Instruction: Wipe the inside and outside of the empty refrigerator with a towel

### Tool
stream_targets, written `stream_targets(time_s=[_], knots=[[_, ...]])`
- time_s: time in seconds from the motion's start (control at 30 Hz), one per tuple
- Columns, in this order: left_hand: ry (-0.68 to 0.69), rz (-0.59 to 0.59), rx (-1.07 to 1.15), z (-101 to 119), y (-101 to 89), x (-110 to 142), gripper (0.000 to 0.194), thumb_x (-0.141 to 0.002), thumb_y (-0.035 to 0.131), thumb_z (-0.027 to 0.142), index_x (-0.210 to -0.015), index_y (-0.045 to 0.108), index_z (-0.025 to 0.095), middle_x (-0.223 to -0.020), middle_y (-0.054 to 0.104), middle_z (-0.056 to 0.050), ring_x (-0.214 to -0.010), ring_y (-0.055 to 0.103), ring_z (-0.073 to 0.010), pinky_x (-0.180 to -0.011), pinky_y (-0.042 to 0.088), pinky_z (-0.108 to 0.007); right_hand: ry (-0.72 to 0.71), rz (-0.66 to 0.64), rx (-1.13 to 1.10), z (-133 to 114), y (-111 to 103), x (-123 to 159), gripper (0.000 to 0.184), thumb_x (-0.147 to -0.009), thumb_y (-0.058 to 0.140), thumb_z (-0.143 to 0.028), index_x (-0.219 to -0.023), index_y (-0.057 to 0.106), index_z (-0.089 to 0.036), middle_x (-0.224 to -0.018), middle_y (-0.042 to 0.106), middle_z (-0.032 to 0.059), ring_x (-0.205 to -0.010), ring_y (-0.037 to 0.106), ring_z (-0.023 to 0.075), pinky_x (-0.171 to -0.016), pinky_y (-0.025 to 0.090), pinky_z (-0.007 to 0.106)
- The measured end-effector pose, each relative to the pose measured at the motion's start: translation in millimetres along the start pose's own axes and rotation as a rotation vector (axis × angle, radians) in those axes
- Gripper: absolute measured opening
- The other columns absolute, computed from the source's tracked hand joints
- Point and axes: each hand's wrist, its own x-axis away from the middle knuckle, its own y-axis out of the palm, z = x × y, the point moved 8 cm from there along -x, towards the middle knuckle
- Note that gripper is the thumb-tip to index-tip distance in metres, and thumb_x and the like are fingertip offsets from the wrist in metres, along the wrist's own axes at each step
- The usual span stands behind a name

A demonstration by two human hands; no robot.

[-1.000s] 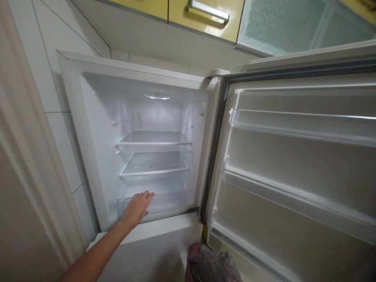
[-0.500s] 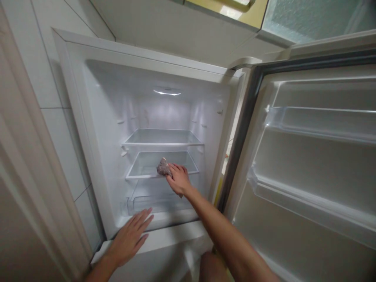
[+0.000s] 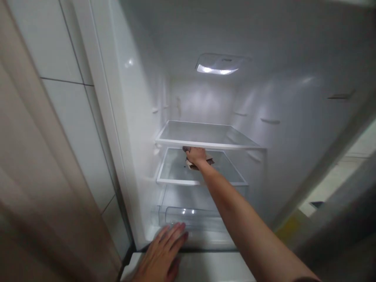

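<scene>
My right hand (image 3: 197, 155) reaches deep into the open fridge, closed on a crumpled greyish-brown cloth (image 3: 192, 166). It is between the two glass shelves, with the cloth against the lower shelf (image 3: 173, 170). The upper shelf (image 3: 202, 135) is just above my knuckles and hides part of the far side. My left hand (image 3: 161, 254) is open, fingers stretched out, at the fridge's front bottom edge. Below the lower shelf is a clear plastic drawer (image 3: 194, 217), beyond my left fingertips.
A lit lamp (image 3: 217, 69) is set in the fridge ceiling. Small shelf ledges (image 3: 270, 121) stick out from the side walls. Wall tiles (image 3: 79, 125) stand close on the left. The fridge door (image 3: 337, 219) is blurred at the lower right.
My view has moved closer into the fridge. My right hand has gone from the lower shelf's front edge deeper in, with the cloth. My left hand stays open near the bottom edge.
</scene>
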Motion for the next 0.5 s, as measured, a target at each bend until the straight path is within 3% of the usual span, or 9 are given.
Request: stream_targets(time_s=[0.1,0.23,0.37,0.5], knots=[[-0.013,-0.065,0.051,-1,8.2,-2,0.116,-0.080,0.058,0.008,-0.182,0.012,0.038,-0.186,0.025,0.004,-0.169,0.039,-0.0259,-0.134,0.044,-0.053,-0.075,-0.044,-0.037,-44,17,-22,0.048,-0.113,0.044,-0.037,-0.142,0.074,-0.012,-0.144,0.071,0.0247,-0.139,0.061,0.0359,-0.121,0.042,0.051],[-0.023,-0.097,0.081,-1,8.7,-2,0.119,-0.078,0.059,0.006,-0.182,0.011,0.039,-0.187,0.022,0.004,-0.171,0.035,-0.0284,-0.135,0.042,-0.056,-0.244,-0.088,-0.079,-94,23,-13,0.052,-0.113,0.045,-0.040,-0.153,0.066,-0.013,-0.163,0.059,0.0203,-0.151,0.052,0.0329,-0.129,0.036,0.046],[-0.018,-0.031,0.008,-1,-2.7,-1,0.119,-0.078,0.056,0.002,-0.182,0.011,0.037,-0.186,0.026,0.002,-0.169,0.038,-0.0285,-0.135,0.040,-0.054,-0.342,-0.128,-0.081,-101,15,29,0.055,-0.114,0.045,-0.043,-0.159,0.063,-0.014,-0.171,0.052,0.0167,-0.157,0.047,0.0313,-0.132,0.034,0.042],[0.050,0.066,-0.093,4,-18.0,-2,0.099,-0.093,0.052,0.008,-0.182,0.016,0.034,-0.185,0.035,0.001,-0.166,0.042,-0.0250,-0.138,0.032,-0.046,-0.425,-0.165,-0.098,-88,6,83,0.055,-0.114,0.050,-0.048,-0.160,0.062,-0.022,-0.173,0.050,0.0113,-0.154,0.050,0.0304,-0.131,0.037,0.043]])
